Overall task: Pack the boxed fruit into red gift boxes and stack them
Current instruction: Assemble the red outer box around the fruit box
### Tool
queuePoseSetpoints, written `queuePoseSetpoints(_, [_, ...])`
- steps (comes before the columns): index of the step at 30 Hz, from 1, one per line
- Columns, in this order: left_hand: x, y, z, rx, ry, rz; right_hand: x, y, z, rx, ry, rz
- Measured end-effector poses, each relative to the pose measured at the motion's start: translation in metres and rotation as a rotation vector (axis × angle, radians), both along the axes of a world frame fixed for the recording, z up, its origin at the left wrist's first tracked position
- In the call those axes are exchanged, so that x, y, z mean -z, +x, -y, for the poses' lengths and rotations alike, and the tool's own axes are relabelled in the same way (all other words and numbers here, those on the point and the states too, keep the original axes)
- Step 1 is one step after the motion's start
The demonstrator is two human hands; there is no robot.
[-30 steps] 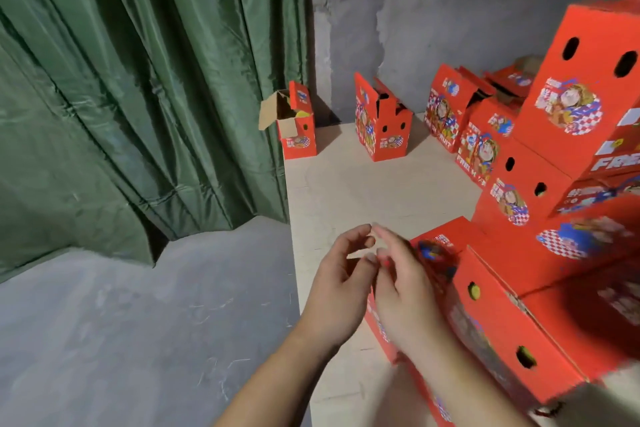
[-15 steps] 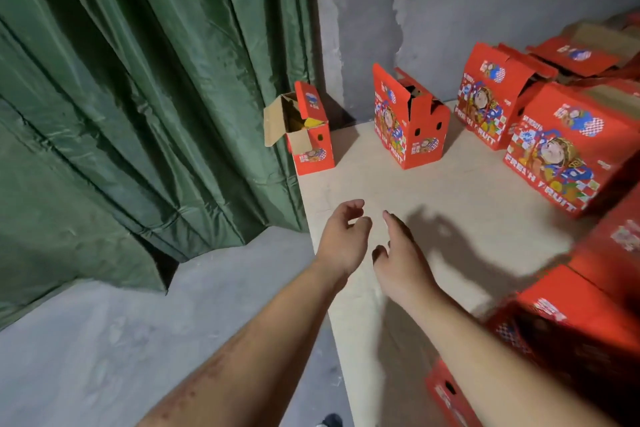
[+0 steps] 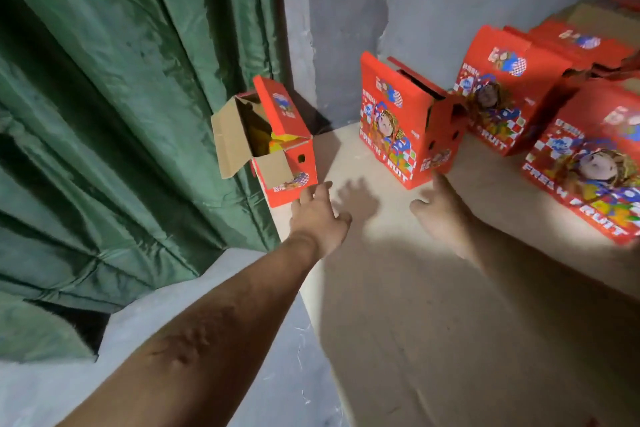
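Observation:
An open red gift box stands at the far left edge of the pale platform, its brown flaps raised and something yellow inside. My left hand reaches just below it, fingers spread, fingertips close to its lower front corner; I cannot tell whether they touch. A second red gift box, top partly open, stands to the right. My right hand stretches toward its lower corner with fingers extended, holding nothing.
More red "Fresh Fruit" boxes crowd the right side, with another behind. A green curtain hangs on the left beyond the platform edge. Grey concrete wall at the back, grey floor below left.
Both hands have moved forward and apart, the left toward the open left box, the right toward the middle box. The view has come closer to the boxes.

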State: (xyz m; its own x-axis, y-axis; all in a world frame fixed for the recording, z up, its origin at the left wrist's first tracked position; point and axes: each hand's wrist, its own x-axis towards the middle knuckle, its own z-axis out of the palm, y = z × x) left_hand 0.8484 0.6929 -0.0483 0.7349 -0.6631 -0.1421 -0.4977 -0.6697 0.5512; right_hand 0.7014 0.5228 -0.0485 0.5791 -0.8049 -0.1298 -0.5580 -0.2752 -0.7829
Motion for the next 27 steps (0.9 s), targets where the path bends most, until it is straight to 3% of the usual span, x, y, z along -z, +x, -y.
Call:
queuePoseSetpoints(2, [0.002, 0.035, 0.023, -0.081, -0.01, 0.049, 0.004, 0.013, 0.027, -0.004, -0.023, -0.047])
queuePoseSetpoints(4, [0.007, 0.074, 0.04, -0.127, 0.059, 0.223, 0.007, 0.02, 0.051, -0.011, -0.065, -0.076])
queuePoseSetpoints(7, [0.027, 0.119, 0.051, -0.169, 0.2, 0.377, 0.018, 0.031, 0.083, -0.04, -0.126, -0.008])
queuePoseSetpoints(10, [0.048, 0.127, 0.056, -0.17, 0.168, 0.343, 0.027, 0.048, 0.111, -0.099, -0.049, 0.036])
queuePoseSetpoints(14, [0.059, 0.146, 0.05, -0.149, 0.084, 0.621, 0.038, 0.065, 0.152, 0.033, -0.266, 0.033])
queuePoseSetpoints(18, [0.057, 0.164, 0.049, -0.141, 0.11, 0.566, 0.041, 0.072, 0.193, -0.042, -0.417, -0.123])
queuePoseSetpoints(21, [0.062, 0.157, 0.053, -0.137, 0.109, 0.624, 0.033, 0.068, 0.205, -0.059, -0.561, -0.234])
queuePoseSetpoints(25, [0.06, 0.158, 0.05, -0.208, -0.237, 0.421, 0.031, 0.047, 0.189, -0.157, -0.628, -0.311])
queuePoseSetpoints(27, [0.061, 0.154, 0.041, -0.167, -0.269, 0.39, 0.038, 0.033, 0.171, -0.139, -0.566, -0.278])
